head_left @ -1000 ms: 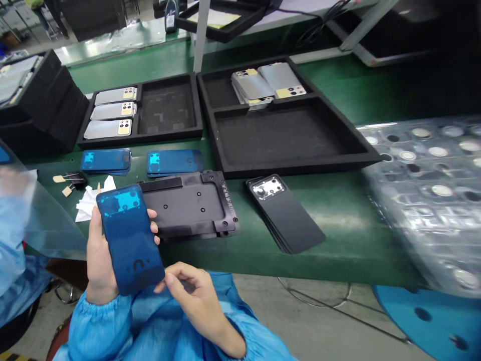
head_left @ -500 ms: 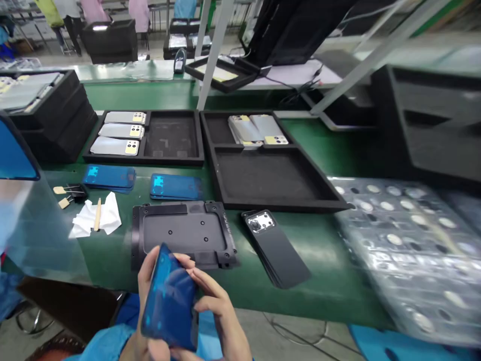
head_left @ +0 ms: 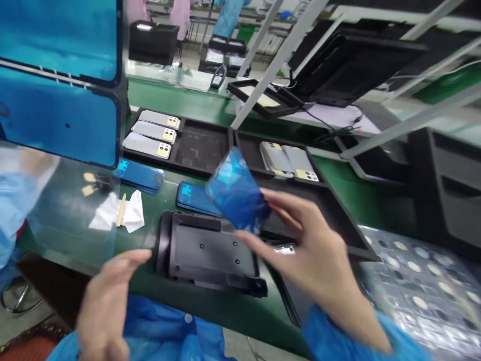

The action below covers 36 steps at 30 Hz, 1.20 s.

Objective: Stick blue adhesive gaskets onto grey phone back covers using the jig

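Note:
My right hand grips a phone back cover with a shiny blue film by its lower right edge. The cover is tilted and slightly blurred, raised above the far side of a black fixture plate. Lower left of the fixture, my left hand is raised with its fingers stretched out, and nothing shows in it. A small stack of blue-filmed covers lies just behind the fixture, partly behind the held cover. Dark phone covers lie under my right forearm, mostly hidden.
Black trays with silver phone parts stand at the back. At left are more blue covers, a white cloth with a wooden stick, and a hanging blue sheet. Clear blister trays lie right; metal posts rise behind.
My hands have parted. The right has carried the blue-filmed cover up and away over the fixture; the left has let go and moved left. The whole view has shifted and tilted.

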### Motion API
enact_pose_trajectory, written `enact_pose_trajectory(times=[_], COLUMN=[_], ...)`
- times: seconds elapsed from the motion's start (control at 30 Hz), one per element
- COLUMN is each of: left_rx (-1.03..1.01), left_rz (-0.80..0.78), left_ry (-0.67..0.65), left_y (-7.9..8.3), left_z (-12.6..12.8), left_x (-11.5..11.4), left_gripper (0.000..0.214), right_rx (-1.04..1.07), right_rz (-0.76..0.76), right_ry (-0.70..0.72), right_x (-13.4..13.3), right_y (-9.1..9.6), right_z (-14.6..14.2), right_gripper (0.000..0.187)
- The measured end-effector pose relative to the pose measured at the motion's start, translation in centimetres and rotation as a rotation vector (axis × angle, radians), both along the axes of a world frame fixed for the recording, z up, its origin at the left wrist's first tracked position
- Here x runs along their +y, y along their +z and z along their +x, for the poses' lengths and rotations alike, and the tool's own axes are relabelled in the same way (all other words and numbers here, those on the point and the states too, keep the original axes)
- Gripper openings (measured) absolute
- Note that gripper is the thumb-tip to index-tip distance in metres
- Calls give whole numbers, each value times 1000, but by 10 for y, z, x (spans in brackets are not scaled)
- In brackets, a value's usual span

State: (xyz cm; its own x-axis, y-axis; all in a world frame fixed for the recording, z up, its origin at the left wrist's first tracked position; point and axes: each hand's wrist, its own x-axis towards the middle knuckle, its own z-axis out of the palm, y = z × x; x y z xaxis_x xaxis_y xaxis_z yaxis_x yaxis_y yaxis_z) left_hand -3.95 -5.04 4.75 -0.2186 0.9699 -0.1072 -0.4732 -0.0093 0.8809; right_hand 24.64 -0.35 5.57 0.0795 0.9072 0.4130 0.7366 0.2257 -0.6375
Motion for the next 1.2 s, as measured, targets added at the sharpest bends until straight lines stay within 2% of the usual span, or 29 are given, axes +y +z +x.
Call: enact_pose_trajectory(times=[0.03,0.1,0.13,0.23,0.4,0.53,0.57,0.67,0.7,0.77,0.9,1.07,1.2], left_rx=[156,347,394,523,660,619,597,556,555,546,512,536,624], left_rz=[118,215,260,383,419,373,342,233,208,188,200,193,100], left_ry=[210,389,500,598,435,362,335,242,226,217,265,285,193], left_y=[10,26,31,40,54,80,86,96,97,94,75,32,-5], left_z=[-11,-32,-42,-75,-119,-123,-122,-120,-121,-125,-140,-158,-161], left_x=[8,27,37,68,117,149,154,159,157,148,116,72,39], left_gripper=[44,22,20,33,46,50,45,11,18,34,41,32,40], right_rx=[-23,-34,-43,-70,-120,-98,-89,-65,-60,-51,-39,-9,-35], right_rz=[-42,-193,-288,-387,-457,-431,-418,-363,-340,-291,-197,-68,152], right_ry=[3,113,189,277,324,329,327,303,291,273,282,363,506], right_x=[26,71,88,114,116,121,122,121,119,113,101,72,25], right_y=[-5,-20,-29,-55,-79,-87,-87,-85,-83,-78,-59,-21,11], right_z=[10,25,31,39,38,34,33,33,34,34,27,-6,-46], right_gripper=[66,66,66,59,42,42,42,33,29,28,35,30,18])
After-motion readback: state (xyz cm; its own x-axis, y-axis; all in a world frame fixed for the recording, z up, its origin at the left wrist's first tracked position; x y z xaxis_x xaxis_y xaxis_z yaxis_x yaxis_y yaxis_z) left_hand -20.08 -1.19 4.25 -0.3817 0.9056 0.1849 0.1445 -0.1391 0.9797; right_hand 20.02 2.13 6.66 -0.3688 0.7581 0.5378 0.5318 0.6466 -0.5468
